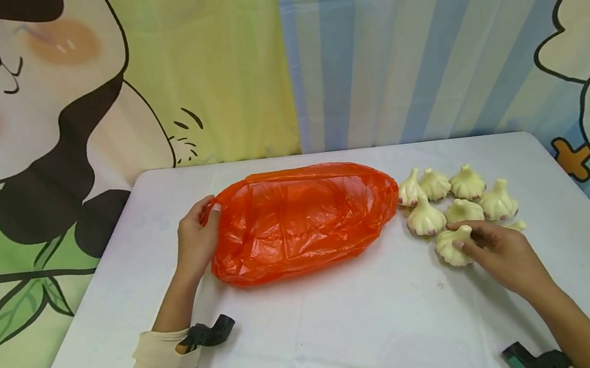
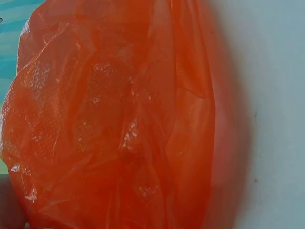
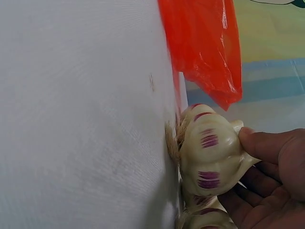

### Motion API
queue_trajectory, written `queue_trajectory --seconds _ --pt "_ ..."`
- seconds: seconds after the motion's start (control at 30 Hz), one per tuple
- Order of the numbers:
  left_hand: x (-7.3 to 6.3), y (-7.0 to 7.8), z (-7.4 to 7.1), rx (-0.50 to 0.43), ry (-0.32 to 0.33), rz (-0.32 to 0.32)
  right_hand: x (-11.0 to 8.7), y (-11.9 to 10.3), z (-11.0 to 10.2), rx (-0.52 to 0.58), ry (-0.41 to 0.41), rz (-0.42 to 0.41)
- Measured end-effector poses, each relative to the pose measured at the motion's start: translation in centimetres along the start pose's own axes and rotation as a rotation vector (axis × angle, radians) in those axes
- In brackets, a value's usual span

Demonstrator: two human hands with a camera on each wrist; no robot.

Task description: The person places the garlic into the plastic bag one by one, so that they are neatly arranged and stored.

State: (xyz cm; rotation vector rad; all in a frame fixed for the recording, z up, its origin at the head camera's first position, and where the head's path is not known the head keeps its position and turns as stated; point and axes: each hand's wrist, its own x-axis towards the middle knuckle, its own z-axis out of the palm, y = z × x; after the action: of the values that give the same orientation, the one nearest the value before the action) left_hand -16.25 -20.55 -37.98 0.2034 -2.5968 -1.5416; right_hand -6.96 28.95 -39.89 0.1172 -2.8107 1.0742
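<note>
- Red-orange plastic bag (image 1: 302,225) in your left hand (image 1: 197,242): you're gripping its left end, thumb on the near face, forearm angled up from the table's near side.
- Over on your right, your right hand (image 1: 504,255) reaches in from the near corner, thumb and fingers pinching one garlic bulb (image 1: 454,246) by its neck; whether it's clear of the table (image 1: 317,343), you can't tell.
- More bulbs (image 1: 499,203) crowd just beyond those fingers, one half hidden behind your knuckles.
- Filling the middle of the table, the bag lies between your left hand and the cluster, its right end right beside the leftmost bulb.
- Behind it all hangs a cartoon-printed curtain (image 1: 239,64).
- Thin, crinkled and glossy, that bag, and see-through at the edges.
- Smooth, lobed and cream-coloured, your bulb shows purple streaks and a tuft of straw-like roots (image 3: 172,140).
</note>
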Motion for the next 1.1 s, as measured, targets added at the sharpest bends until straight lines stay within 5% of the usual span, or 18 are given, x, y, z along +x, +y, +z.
queue_trajectory --seconds 0.47,0.7,1.1 --pt "0.0 0.2 0.1 0.0 0.02 0.005 0.3 -1.8 -1.4 0.058 0.033 0.005" --pt "0.1 0.3 0.1 0.01 0.022 -0.004 1.1 -3.2 -1.6 0.151 0.093 -0.087" --pt "0.3 -0.2 0.1 -0.006 0.023 0.004 3.3 -6.4 -0.8 0.278 0.057 -0.178"
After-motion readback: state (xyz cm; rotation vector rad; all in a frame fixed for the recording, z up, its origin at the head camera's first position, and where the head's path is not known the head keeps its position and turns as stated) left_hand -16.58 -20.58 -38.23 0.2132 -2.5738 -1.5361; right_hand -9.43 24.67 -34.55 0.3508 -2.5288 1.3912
